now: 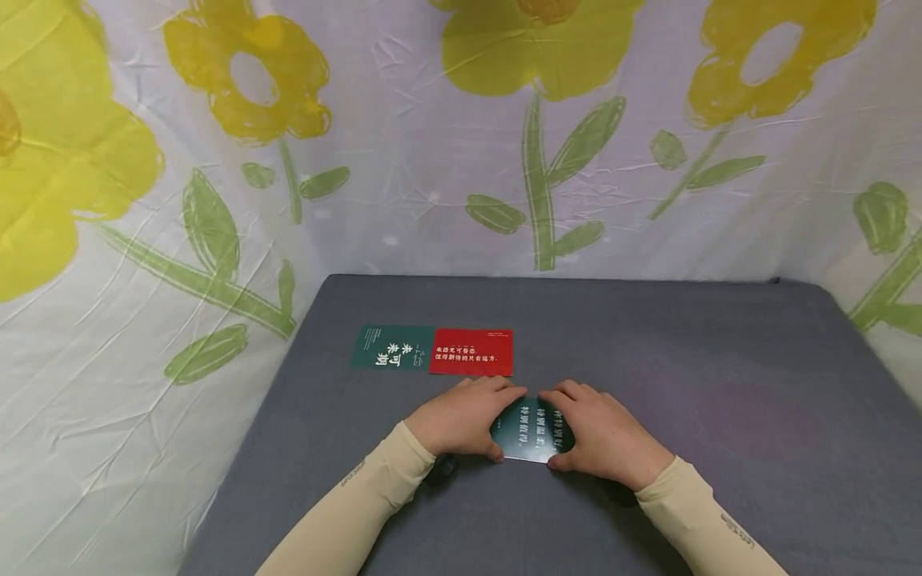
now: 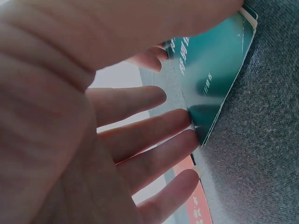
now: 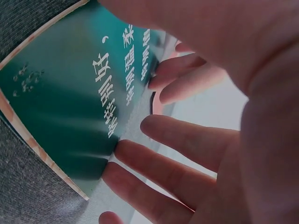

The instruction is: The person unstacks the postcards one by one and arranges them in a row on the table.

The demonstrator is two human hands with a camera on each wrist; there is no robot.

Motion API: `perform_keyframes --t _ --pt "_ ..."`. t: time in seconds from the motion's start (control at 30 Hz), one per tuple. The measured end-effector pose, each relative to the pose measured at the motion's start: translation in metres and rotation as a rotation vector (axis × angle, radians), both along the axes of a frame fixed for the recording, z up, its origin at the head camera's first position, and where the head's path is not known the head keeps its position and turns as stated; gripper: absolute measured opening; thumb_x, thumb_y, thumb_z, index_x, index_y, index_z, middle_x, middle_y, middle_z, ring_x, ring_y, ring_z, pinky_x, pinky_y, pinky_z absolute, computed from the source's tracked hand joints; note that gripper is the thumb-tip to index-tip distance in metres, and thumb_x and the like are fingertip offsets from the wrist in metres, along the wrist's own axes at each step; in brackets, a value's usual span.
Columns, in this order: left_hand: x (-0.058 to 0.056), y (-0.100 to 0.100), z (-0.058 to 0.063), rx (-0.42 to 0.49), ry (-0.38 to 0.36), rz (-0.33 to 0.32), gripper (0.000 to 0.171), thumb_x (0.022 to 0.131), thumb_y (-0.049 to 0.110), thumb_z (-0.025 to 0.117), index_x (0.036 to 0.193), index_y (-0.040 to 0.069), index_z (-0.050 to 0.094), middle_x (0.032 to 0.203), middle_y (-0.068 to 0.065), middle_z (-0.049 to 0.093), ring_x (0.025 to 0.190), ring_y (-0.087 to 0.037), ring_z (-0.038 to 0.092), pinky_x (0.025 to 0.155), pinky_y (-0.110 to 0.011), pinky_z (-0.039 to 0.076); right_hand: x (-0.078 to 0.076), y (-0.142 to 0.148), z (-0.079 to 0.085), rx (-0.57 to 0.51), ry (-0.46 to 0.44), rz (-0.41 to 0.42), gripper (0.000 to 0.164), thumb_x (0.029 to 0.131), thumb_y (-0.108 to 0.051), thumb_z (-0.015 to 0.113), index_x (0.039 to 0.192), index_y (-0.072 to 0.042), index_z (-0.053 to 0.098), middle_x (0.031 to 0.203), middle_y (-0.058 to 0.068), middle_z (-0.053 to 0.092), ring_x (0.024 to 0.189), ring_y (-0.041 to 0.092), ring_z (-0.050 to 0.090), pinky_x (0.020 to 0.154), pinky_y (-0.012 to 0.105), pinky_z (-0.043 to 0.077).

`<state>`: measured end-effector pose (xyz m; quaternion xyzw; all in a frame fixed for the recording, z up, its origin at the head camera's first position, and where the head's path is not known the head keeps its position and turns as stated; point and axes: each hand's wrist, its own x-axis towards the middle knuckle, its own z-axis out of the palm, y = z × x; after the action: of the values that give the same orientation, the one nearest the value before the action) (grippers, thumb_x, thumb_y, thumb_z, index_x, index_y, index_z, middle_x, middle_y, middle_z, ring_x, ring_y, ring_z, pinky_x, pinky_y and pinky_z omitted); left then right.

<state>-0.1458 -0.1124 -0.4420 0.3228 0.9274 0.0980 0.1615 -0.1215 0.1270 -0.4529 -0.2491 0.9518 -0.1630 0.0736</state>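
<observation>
A dark green card [image 1: 531,440] with white Chinese characters lies close over the grey table between my hands. My left hand [image 1: 464,416] grips its left side, thumb at the near edge and fingertips at the far edge. On the other side my right hand [image 1: 605,432] holds it the same way. Layered edges show under the green card [image 3: 60,140] in the right wrist view, like a small stack. In the left wrist view, the middle fingertips meet the card's [image 2: 210,70] edge, while the little finger stays off it.
Beyond my left hand, a green card [image 1: 367,352] and a red card [image 1: 471,360] lie side by side, edges meeting, on the grey tabletop [image 1: 684,344]. A white cloth [image 1: 418,200] printed with yellow flowers hangs behind the table and along its sides.
</observation>
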Motion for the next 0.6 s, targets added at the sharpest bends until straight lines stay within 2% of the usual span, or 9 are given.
perform_keyframes --t 0.6 --pt "-0.0007 -0.0005 -0.0021 0.002 0.018 -0.02 0.094 0.077 0.036 0.097 0.159 0.019 0.055 0.156 -0.003 0.059 0.141 -0.02 0.056 0.121 -0.042 0.049 -0.0009 0.0008 0.0016 -0.009 0.016 0.025 0.082 0.071 -0.035 0.101 0.142 -0.009 0.068 0.132 0.005 0.067 0.119 0.027 0.064 0.101 0.056 0.058"
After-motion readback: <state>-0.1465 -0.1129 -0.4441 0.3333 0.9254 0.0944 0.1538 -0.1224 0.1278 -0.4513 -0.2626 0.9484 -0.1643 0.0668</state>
